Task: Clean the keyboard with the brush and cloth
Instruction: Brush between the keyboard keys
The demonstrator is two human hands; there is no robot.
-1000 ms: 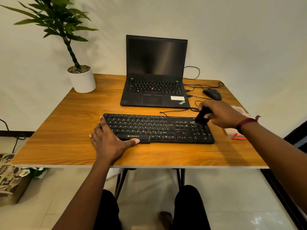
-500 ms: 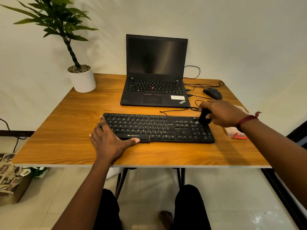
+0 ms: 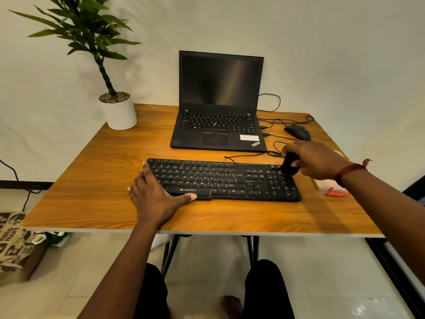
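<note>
A black keyboard [image 3: 225, 179] lies across the middle of the wooden table [image 3: 96, 180]. My right hand [image 3: 315, 157] grips a black brush [image 3: 289, 165], whose tip touches the keys at the keyboard's far right corner. My left hand [image 3: 154, 196] rests flat on the table against the keyboard's left end, thumb stretched along its front edge. A pale cloth with a red edge [image 3: 332, 188] lies on the table to the right of the keyboard, partly hidden by my right wrist.
An open black laptop [image 3: 218, 116] stands behind the keyboard. A black mouse [image 3: 297, 131] and loose cables [image 3: 273, 125] lie at the back right. A white potted plant [image 3: 118, 110] stands at the back left corner. A paper bag [image 3: 16, 245] sits on the floor left.
My right hand has moved the brush from the number pad's middle toward the keyboard's far right corner. My left hand has stayed in place.
</note>
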